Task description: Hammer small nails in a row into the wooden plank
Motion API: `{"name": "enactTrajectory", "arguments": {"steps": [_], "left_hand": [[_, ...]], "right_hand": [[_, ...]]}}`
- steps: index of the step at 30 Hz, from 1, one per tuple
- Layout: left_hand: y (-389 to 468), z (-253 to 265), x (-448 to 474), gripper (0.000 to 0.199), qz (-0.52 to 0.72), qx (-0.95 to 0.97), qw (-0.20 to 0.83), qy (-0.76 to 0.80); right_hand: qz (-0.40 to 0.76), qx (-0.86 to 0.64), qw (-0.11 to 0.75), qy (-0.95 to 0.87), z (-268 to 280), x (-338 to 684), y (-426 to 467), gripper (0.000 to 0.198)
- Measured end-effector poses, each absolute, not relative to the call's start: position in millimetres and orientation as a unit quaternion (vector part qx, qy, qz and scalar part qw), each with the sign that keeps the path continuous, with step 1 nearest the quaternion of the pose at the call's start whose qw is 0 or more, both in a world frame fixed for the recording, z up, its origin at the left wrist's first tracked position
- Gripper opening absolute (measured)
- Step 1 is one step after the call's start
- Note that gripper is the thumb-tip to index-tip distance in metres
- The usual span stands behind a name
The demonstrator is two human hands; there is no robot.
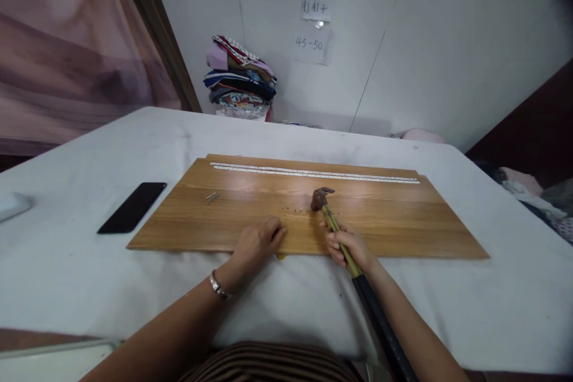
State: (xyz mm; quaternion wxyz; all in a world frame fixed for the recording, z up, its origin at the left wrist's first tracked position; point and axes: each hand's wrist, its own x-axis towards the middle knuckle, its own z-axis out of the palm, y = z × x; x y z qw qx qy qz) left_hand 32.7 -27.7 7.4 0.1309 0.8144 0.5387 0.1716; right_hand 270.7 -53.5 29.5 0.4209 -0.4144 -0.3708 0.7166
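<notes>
A claw hammer [343, 246] with a rusty head and a long handle, dark at the lower end, is gripped by my right hand [350, 245] partway up the handle. Its head is over the middle of a brown wooden board [174, 221]. My left hand [261, 236] rests at the board's near edge with its fingers curled in; whether anything is in them is hidden. Between the hands and the white strips runs a short row of small nail heads or marks [300, 209]. A few loose nails [212, 197] lie on the board's left part.
Two white measuring strips [313, 173] run along the board's far side. A black phone [132, 208] lies left of the board on the white-covered table [80, 274]. Folded clothes [240, 79] are stacked by the wall, below paper notes [312, 45]. A white object [13, 206] sits far left.
</notes>
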Motion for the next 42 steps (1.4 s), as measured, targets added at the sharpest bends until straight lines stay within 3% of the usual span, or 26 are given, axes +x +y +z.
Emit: {"name": "enactTrajectory", "arguments": {"steps": [42], "left_hand": [[-26.1,2.8,33.3,0.021,0.182,0.819,0.111,0.533]], "right_hand": [[0.715,-0.404,0.426,-0.379,24.6,273.2,-51.8,0.033]]}}
